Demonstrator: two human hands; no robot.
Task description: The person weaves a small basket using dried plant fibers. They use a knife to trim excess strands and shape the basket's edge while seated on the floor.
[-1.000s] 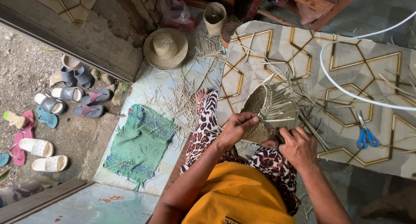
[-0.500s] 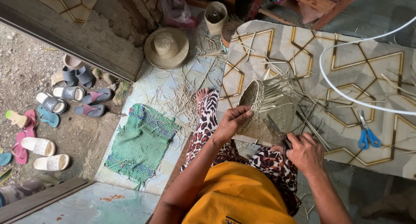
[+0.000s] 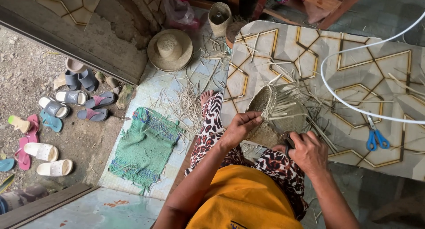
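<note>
I see the half-woven basket (image 3: pixel 270 116) at the centre of the frame, resting over the knees, loose straw ends splaying off its rim toward the right. My left hand (image 3: pixel 241 127) sits on its lower left side, fingers curled closed over the woven wall and gripping it. My right hand (image 3: pixel 310 151) is just below and right of the basket, touching its lower edge; its fingers are folded around something dark, though I cannot tell what. The basket lies between the two hands, slightly above both. Blue-handled scissors (image 3: pixel 375 138) lie on the patterned mat (image 3: pixel 354 47) at right, well apart. A straw hat (image 3: pixel 170 50) sits upper left; a green cloth (image 3: pixel 144 147) lies lower left.
</note>
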